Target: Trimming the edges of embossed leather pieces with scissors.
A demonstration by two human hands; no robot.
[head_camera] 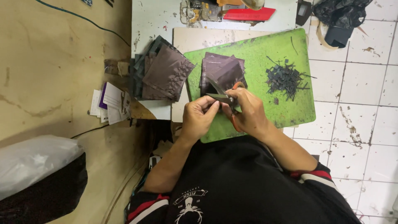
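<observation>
A seated worker's left hand (200,117) is pinching a small dark strip (215,97) while the right hand (248,113) is gripping orange-handled scissors (232,101), apparently mid-trim over the green cutting mat (265,54); the next snip likely needs steady alignment. Brown fabric pieces (222,70) are lying at twelve o'clock, offcuts (284,79) at one.

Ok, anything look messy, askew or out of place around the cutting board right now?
Mostly offcuts: a loose heap of dark scraps lies on the green board, some strips straying off the heap. The dark brown stack left of the board is fanned askew. The right hand works orange-handled scissors on a piece pinched by the left hand.
</observation>
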